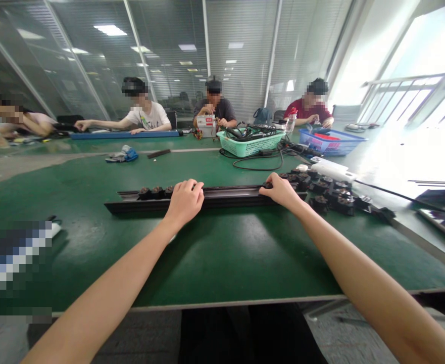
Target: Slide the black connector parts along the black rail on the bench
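my forearms (131, 273) are nearest, reaching in over the green table (226, 258) from the lower corners; dark-clad legs (245, 333) below its front edge.

black rail (230, 198) lies crosswise on the table, ahead of me, under both hands. left hand (187, 199): fingers curled down over the rail, roughly mid-length. can't tell if they grip it or just press. right hand (281, 189): thumb and fingers nearly closed at the rail's right end, pinching a small black piece (268, 185).

more black parts (157, 192) sit in a row in the rail, left of my left hand. loose pile (336, 194) of similar dark parts right of the rail, white device (332, 169) just beyond it with a black cable (392, 192) running right.

farther back: green basket (245, 146) full of cables, some spilling onto the table. blue basket (328, 145) to its right, red item inside. blue-and-grey cloth (126, 153) and dark strip (159, 153) lie left of the green basket.

four people at the far side; one has an arm along a long blue bar (127, 135), another is behind a white box (206, 126).
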Tool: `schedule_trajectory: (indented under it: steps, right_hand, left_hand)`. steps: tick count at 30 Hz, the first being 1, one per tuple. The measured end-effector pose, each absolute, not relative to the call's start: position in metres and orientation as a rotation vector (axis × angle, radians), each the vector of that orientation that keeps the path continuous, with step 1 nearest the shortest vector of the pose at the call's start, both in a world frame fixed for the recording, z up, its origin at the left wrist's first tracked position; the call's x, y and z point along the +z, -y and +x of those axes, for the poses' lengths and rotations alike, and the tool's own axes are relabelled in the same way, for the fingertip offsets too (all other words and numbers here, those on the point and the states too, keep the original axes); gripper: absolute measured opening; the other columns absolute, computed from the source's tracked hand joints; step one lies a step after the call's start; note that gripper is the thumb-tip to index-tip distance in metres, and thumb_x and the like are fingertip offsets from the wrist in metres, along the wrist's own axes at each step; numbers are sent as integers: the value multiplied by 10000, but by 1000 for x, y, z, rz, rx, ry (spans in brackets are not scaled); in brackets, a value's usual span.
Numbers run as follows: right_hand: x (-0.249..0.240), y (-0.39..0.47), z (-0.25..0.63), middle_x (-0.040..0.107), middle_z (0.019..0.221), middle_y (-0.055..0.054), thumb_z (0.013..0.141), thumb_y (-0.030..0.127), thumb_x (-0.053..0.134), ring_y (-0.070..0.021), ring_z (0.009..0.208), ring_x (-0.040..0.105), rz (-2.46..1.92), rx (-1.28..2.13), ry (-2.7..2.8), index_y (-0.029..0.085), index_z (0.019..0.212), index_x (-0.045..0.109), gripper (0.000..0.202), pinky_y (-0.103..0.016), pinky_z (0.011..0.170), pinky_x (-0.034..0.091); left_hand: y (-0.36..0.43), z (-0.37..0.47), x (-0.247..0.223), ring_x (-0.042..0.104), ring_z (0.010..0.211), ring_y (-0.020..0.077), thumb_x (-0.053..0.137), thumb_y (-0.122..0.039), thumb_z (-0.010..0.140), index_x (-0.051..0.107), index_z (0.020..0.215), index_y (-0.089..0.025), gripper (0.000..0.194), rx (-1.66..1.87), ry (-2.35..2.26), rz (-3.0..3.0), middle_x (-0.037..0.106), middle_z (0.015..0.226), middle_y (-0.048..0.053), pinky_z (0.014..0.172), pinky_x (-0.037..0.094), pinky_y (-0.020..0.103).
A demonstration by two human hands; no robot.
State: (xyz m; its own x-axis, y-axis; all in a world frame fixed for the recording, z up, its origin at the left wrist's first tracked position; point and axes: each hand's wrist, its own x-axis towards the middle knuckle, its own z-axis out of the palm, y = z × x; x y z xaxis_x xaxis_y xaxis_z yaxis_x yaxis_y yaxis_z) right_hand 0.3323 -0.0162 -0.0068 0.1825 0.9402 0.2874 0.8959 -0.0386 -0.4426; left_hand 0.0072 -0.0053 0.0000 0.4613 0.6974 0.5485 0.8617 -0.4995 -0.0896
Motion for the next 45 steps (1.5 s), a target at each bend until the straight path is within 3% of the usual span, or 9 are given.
schedule_trajectory:
  steps: [15, 45]
  right_hand:
    - [-5, 18, 335, 659, 839, -51, 800, 402, 672, -236, 809, 604, -1944, 73, 1713, 220, 992, 566, 285, -288, 689, 407]
    - [-4, 20, 335, 692, 899, -77, 827, 432, 656, -249, 839, 636, -2008, 81, 1705, 220, 1041, 581, 309, -296, 693, 417]
  left_hand:
    - [4, 6, -2, 597, 1058, 300, 363, -258, 1014, 679, 1240, -156, 402, -666, 1307, -2360, 654, 1143, 154, 988, 440, 473]
    - [3, 6, -3, 600, 1061, 306, 348, -261, 1020, 679, 1248, -140, 419, -651, 1307, -2355, 660, 1159, 164, 982, 444, 480]
